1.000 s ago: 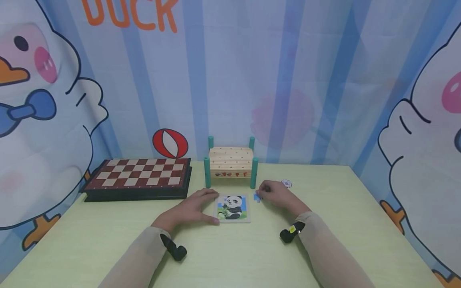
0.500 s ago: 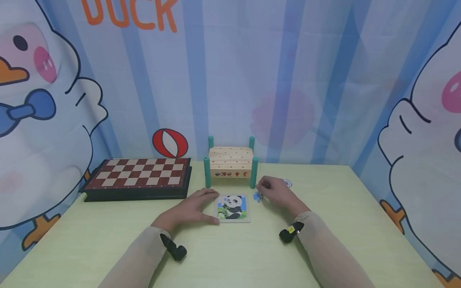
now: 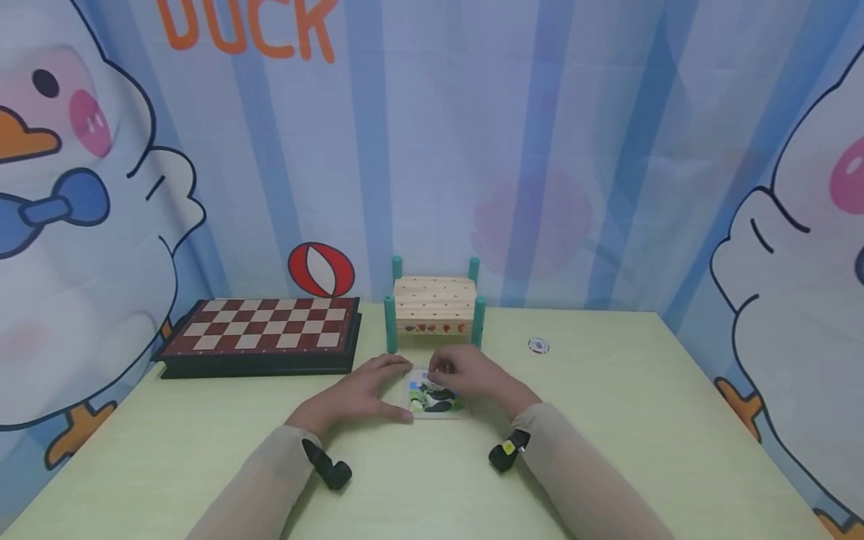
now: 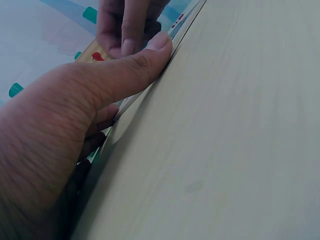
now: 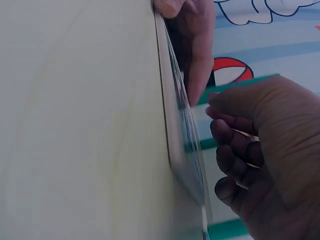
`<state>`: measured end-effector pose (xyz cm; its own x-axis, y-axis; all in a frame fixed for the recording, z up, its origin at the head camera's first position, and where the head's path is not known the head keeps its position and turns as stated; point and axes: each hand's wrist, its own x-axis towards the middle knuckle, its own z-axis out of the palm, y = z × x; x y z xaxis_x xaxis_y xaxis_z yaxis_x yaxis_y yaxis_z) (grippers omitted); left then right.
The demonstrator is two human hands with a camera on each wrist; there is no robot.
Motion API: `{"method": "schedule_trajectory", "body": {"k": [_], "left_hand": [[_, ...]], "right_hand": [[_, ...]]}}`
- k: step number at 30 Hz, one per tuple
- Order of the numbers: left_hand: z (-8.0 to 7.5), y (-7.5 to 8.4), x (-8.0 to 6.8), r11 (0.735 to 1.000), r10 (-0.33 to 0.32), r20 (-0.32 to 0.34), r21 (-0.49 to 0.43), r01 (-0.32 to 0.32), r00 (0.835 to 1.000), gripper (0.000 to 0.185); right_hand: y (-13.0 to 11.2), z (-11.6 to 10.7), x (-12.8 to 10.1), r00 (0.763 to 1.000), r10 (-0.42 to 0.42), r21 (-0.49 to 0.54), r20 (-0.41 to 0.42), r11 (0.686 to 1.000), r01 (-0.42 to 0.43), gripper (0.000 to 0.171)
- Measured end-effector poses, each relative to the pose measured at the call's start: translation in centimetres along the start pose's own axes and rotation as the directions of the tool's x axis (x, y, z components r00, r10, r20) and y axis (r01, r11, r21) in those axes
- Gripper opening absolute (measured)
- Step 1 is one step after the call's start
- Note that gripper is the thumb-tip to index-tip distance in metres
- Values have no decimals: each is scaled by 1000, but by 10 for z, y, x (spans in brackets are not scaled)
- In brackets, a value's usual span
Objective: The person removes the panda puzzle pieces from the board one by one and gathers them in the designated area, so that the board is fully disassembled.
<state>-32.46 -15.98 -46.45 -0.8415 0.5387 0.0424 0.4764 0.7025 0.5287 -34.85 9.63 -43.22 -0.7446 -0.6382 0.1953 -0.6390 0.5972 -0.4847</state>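
A small panda puzzle board lies flat on the green table in front of me. My left hand rests flat beside it, the thumb pressed straight against its near left edge and the fingers at its far left corner. My right hand hovers over the board's far part with its fingers curled. It seems to pinch the small blue puzzle piece, which is almost wholly hidden. In the right wrist view the board's edge shows side-on, with the left hand's fingers beyond it.
A folded chessboard sits at the back left. A small wooden bench with teal posts stands just behind the puzzle. A round white token lies to the right. A cartoon duck curtain closes the back and sides.
My right hand has moved left from beside the board to above its far part. The blue piece no longer lies on the table there. The left hand has stayed put.
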Motion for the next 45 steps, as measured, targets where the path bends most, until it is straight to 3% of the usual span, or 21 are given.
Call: {"method": "schedule_trajectory", "body": {"k": [12, 45], "left_hand": [[-2, 2, -1, 1000, 22, -8, -5, -22, 1000, 96], [-3, 2, 0, 1000, 13, 1, 3, -13, 1000, 94]], "right_hand": [[-4, 16, 16, 998, 62, -24, 12, 998, -62, 6], [-7, 15, 14, 999, 46, 2, 2, 999, -46, 11]]}}
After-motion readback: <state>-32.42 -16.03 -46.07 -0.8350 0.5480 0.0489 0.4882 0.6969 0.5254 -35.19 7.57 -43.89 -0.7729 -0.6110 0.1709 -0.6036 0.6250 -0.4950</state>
